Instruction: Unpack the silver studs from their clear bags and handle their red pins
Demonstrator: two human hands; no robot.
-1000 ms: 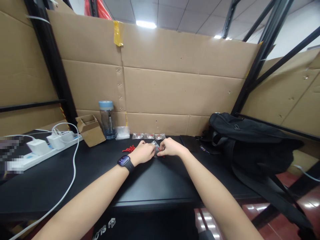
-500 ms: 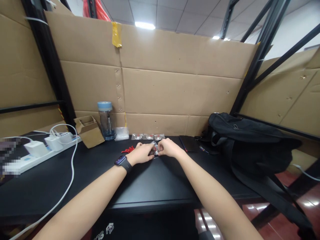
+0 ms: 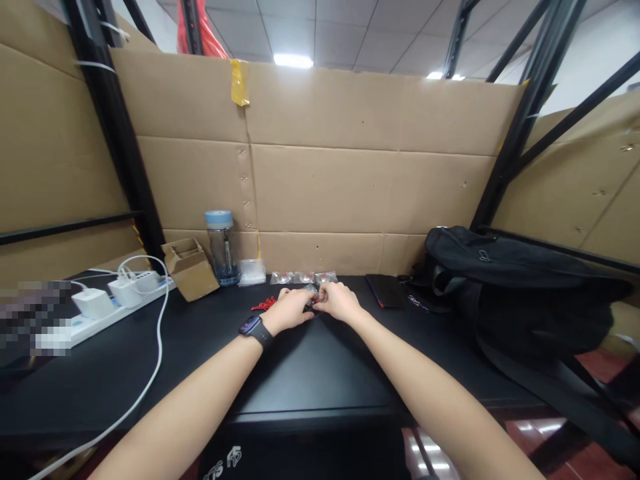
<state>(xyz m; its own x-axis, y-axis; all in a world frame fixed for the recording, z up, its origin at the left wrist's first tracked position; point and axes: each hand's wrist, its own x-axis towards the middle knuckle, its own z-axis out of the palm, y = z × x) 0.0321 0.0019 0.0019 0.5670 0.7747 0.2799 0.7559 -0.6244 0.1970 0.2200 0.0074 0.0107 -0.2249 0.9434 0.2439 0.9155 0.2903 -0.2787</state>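
Note:
My left hand [image 3: 289,310], with a dark smartwatch [image 3: 251,327] on its wrist, and my right hand [image 3: 339,301] meet at the middle of the black table [image 3: 310,363]. Both pinch a small clear plastic bag [image 3: 312,295] with something red inside; the fingers hide most of it. A little heap of red pieces [image 3: 265,304] lies just left of my left hand. Three small filled clear bags [image 3: 303,277] lie in a row behind the hands, near the cardboard wall.
A blue-lidded bottle [image 3: 223,247], an open cardboard box [image 3: 192,267] and a clear bag stack [image 3: 251,271] stand at back left. A white power strip [image 3: 107,303] with chargers and a cable lies left. A black backpack [image 3: 505,280] and a dark flat case [image 3: 385,291] sit right.
The view has shifted slightly. Both hands stay together on the small bag, working it with the fingers; less of the bag shows between them now.

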